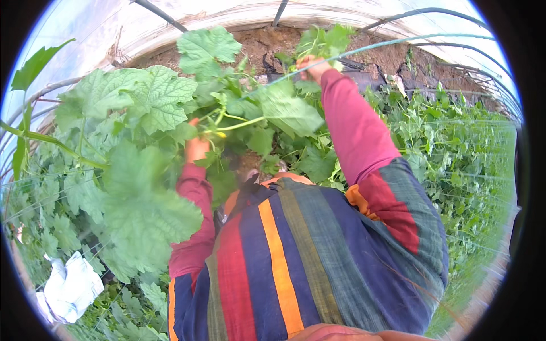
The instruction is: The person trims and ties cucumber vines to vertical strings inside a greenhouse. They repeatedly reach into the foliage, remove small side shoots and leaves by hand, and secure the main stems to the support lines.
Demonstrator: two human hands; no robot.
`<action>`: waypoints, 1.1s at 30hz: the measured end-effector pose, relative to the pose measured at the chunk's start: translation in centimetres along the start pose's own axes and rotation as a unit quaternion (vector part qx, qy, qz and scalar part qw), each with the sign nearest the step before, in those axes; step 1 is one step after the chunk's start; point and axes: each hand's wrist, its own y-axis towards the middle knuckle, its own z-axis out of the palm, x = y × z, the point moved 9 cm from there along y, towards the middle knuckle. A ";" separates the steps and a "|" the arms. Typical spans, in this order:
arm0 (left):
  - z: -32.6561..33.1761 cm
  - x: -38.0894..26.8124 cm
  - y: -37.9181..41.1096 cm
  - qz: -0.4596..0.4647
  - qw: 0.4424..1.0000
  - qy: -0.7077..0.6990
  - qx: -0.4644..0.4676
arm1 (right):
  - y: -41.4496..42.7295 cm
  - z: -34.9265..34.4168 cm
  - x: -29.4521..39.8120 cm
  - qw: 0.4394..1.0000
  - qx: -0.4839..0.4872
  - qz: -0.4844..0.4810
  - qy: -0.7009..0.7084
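My right hand reaches out at the far end of the leaves, its fingers closed on a leafy green shoot. Among large lobed leaves of a cucurbit vine, my left hand is partly covered, and what its fingers hold cannot be made out. Just right of it run pale green stems with a small yellow flower bud. A broad leaf lies between the two hands. Another leaf, blurred, hangs close to the camera over my left forearm.
A taut green string crosses near my right wrist. Metal hoops carry the plastic film of a tunnel greenhouse. Bare soil and black mulch film lie ahead. Dense vines fill the right; a white sack hangs lower left.
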 end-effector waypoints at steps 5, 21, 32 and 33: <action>4.5 -5.3 -4.7 0.029 0.986 0.111 0.117 | -4.2 -0.2 -8.3 0.990 0.039 0.002 0.139; 13.3 -32.7 -17.4 0.024 0.718 -0.164 0.676 | -12.7 1.0 -7.9 0.978 -0.075 -0.190 0.041; 22.0 -29.4 -4.1 0.148 0.959 0.126 0.207 | -13.1 2.6 -8.4 0.944 -0.029 -0.316 0.092; 21.6 -28.2 -3.2 0.149 0.964 0.102 0.193 | -15.3 3.4 -7.0 0.965 0.003 -0.256 0.053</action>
